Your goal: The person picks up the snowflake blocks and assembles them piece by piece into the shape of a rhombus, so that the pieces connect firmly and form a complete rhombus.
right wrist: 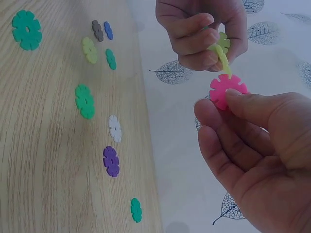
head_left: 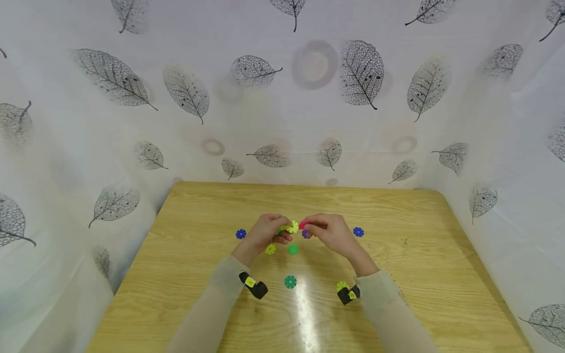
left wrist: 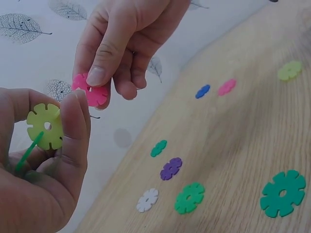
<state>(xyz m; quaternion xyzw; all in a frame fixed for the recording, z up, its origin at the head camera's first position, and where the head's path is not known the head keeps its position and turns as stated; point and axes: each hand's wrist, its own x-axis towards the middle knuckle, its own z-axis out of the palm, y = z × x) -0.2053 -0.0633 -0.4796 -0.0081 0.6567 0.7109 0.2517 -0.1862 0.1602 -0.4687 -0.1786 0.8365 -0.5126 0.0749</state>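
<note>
My left hand [head_left: 267, 231] grips a small cluster of notched plastic snowflake discs. In the left wrist view a yellow-green disc [left wrist: 36, 128] faces the camera, with a green disc [left wrist: 29, 152] seen edge-on against it. Another yellow-green disc [right wrist: 224, 63] shows edge-on in the right wrist view. Between thumb and fingers my right hand [head_left: 333, 234] pinches a pink disc [right wrist: 220, 90]. Its notched rim is right at the tip of that edge-on disc. Both hands are raised over the far half of the table, close together; the left fingers hide part of the cluster.
Loose discs lie spread on the wooden table [head_left: 198, 304]: blue [head_left: 358, 232], teal [head_left: 290, 281], green [left wrist: 189, 198], purple [left wrist: 171, 169], white [left wrist: 147, 200], pink [left wrist: 227, 87] and yellow-green [head_left: 270, 249]. A leaf-patterned curtain [head_left: 273, 117] surrounds the table's back and sides.
</note>
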